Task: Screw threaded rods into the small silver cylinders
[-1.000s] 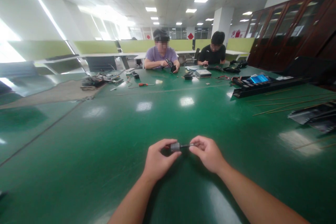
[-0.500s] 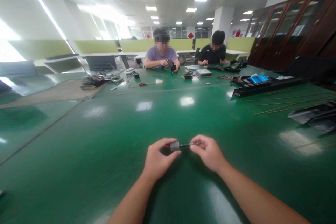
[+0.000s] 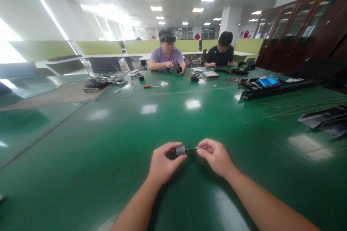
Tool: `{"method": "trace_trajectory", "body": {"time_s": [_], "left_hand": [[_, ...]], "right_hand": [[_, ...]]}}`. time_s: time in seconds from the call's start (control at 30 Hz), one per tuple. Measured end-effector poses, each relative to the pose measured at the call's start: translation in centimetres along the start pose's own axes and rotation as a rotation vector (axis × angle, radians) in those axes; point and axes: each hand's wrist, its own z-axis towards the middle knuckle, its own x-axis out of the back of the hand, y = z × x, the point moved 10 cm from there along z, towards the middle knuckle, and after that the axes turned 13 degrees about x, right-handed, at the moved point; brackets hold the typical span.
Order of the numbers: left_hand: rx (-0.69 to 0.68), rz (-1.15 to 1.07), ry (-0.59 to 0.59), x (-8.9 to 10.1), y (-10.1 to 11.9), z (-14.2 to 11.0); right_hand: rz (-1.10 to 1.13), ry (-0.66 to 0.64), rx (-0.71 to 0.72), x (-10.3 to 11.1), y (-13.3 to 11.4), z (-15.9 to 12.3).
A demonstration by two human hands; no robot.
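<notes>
Between the thumb and fingers of my left hand (image 3: 164, 162) is a small grey cylinder that looks like an electric motor (image 3: 180, 150), lying sideways, with a bit of red at its left end. A thin dark shaft (image 3: 192, 148) sticks out of it to the right. The thumb and fingertips of my right hand (image 3: 215, 155) are pinched on the far end of that shaft, whose tip they partly cover. Both hands are just above the green table (image 3: 114, 158), near its front.
Across the table two people sit, one in a purple shirt (image 3: 167, 57) handling a dark part. An orange screwdriver (image 3: 148, 86), a pile of parts (image 3: 99, 81), a white box (image 3: 210, 75), a long black tray (image 3: 271, 86) and thin rods (image 3: 298, 108) lie on the table.
</notes>
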Motion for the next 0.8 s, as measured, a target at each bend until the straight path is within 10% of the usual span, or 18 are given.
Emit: {"method": "trace_trajectory", "body": {"time_s": [0.8], "left_hand": [[0.021, -0.019, 0.005, 0.08, -0.21, 0.05]], "right_hand": [[-0.008, 0.018, 0.003, 0.23, 0.25, -0.02]]}}
